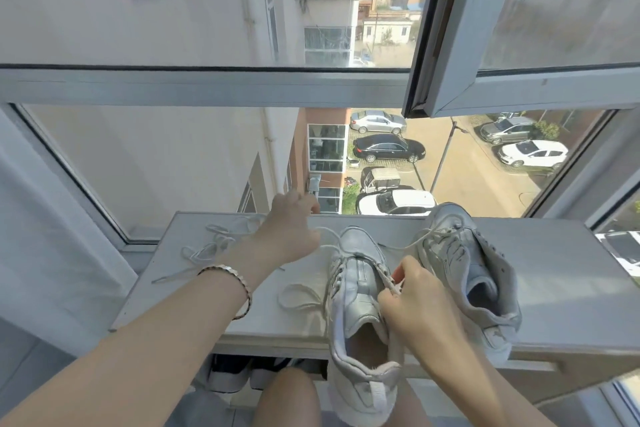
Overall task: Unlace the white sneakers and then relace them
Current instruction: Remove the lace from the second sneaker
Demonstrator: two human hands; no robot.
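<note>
left hand [291, 232] pinches white flat shoelace [332, 236], drawn toward grey tabletop [554, 270] back edge. right hand [415, 305] pinches lace at eyelets of near white leather sneaker [360, 274] overhanging front edge. Second white sneaker [460, 260] right; loose spare lace [207, 250] back-left. Roughly midway, lacing unfinished.

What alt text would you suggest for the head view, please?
The right hand pinches the lace at the near white sneaker; the left hand grips lace beyond its toe. A second sneaker and a loose lace lie on the sill.
</note>
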